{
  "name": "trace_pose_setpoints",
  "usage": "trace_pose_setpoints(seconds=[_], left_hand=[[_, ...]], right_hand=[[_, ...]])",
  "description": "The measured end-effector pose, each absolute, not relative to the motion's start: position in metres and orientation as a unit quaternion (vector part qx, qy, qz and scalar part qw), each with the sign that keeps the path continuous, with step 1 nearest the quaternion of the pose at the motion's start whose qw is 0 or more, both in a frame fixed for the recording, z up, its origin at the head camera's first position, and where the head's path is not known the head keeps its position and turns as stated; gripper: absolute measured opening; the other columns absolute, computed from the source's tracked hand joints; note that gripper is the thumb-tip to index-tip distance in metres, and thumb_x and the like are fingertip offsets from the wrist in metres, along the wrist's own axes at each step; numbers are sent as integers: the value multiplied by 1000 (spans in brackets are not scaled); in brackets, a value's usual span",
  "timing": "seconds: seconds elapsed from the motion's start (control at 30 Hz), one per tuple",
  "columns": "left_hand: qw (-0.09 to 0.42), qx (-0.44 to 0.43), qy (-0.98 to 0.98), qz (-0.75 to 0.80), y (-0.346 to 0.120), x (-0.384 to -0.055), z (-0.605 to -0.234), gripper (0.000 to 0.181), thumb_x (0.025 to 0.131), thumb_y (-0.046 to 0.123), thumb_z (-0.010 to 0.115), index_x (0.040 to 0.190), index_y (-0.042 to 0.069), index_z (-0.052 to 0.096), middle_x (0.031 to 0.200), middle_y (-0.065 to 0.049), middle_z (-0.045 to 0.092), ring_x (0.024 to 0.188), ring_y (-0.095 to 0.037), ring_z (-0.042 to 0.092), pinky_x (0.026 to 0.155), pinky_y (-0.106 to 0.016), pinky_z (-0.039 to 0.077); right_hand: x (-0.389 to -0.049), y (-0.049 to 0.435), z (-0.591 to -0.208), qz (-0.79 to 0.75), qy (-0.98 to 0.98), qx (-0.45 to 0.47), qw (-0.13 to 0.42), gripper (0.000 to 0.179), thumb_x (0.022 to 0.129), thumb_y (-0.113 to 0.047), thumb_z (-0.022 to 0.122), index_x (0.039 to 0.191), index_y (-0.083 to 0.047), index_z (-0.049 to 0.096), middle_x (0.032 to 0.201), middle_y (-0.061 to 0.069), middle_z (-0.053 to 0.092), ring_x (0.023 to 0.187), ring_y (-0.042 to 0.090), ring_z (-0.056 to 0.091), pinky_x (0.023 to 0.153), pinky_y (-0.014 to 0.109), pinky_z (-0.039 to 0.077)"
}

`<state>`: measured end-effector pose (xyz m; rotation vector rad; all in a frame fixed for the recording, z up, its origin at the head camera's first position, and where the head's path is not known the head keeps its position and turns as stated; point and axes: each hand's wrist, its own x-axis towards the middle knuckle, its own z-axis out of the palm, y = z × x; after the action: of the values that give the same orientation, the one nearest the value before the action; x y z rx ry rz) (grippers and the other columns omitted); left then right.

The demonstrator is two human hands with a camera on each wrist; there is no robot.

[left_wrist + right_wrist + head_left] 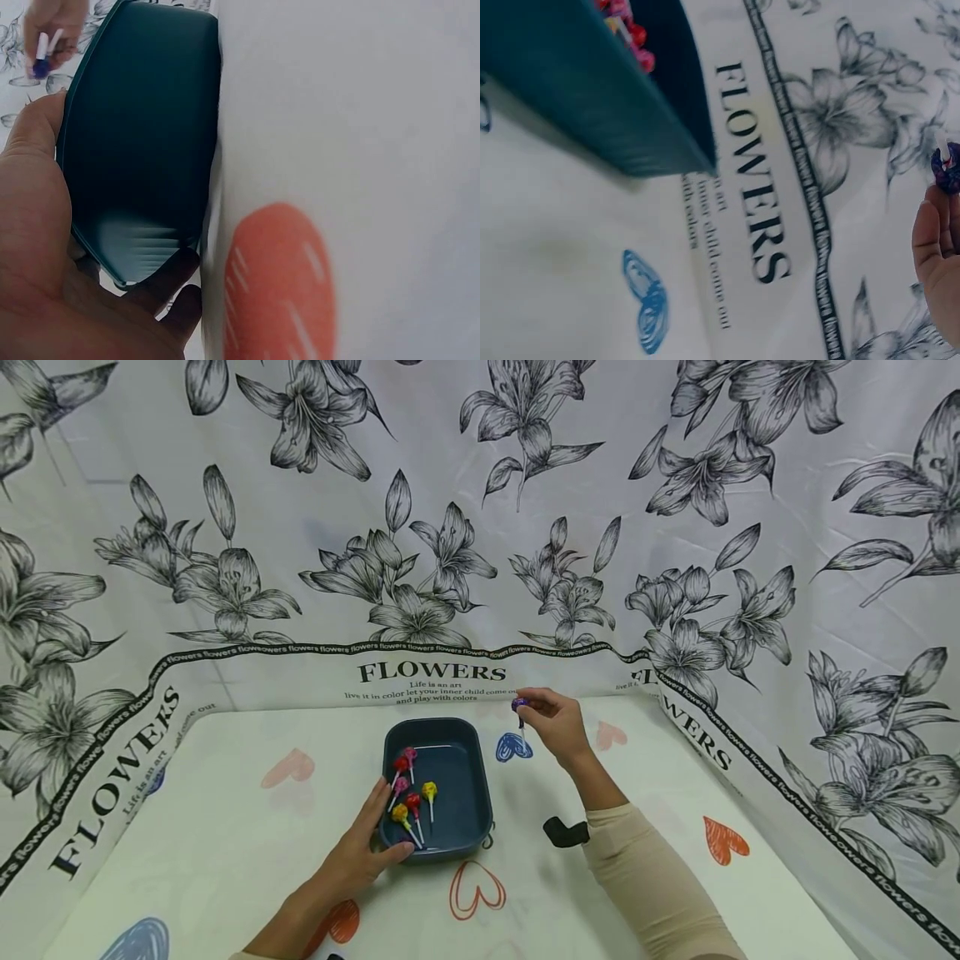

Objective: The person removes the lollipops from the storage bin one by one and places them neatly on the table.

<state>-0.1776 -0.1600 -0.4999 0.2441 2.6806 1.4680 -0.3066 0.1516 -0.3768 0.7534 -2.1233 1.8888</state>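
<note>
Apparently mid-transfer: right hand (555, 722) pinches round purple-wrapped lollipop (519, 703) beside dark-blue, rectangular, plastic-looking tray (465, 785); left hand (363, 853), fingers extended, braces it. Next likely needs controlled release.

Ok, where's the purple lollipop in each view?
Head: purple lollipop just right of centre, pinched in the right hand.
Left wrist: lollipop near the top-left corner.
Right wrist: lollipop at the right edge, about mid-height.
Shared landmark: the dark blue tray, in all three.
</note>
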Motion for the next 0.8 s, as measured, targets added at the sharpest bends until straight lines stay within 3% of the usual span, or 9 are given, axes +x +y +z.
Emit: trace_pose_setpoints(seconds=[0.23, 0.47, 0.8], left_hand=[[37, 82, 874, 477, -160, -178, -500, 96, 86, 40, 72, 157, 19, 11, 161, 3, -2, 144, -32, 2, 109, -57, 9], [35, 83, 876, 473, -161, -178, -501, 96, 86, 42, 72, 157, 18, 11, 161, 2, -3, 144, -33, 2, 108, -58, 9], [35, 85, 875, 475, -160, -179, -502, 96, 86, 42, 72, 157, 19, 10, 161, 1, -4, 144, -34, 1, 108, -57, 10]], right_hand=[[-330, 159, -421, 635, -741, 203, 76, 25, 90, 0, 66, 114, 5, 66, 104, 16, 67, 92, 19, 65, 80, 27, 53], [-339, 162, -447, 617, -772, 149, 34, 29, 91, -6, 67, 119, 4, 66, 109, 17, 67, 98, 24, 64, 84, 34, 52], [-349, 165, -478, 586, -804, 104, 3, 25, 90, -8, 68, 115, -1, 70, 105, 11, 68, 93, 21, 64, 82, 39, 52]])
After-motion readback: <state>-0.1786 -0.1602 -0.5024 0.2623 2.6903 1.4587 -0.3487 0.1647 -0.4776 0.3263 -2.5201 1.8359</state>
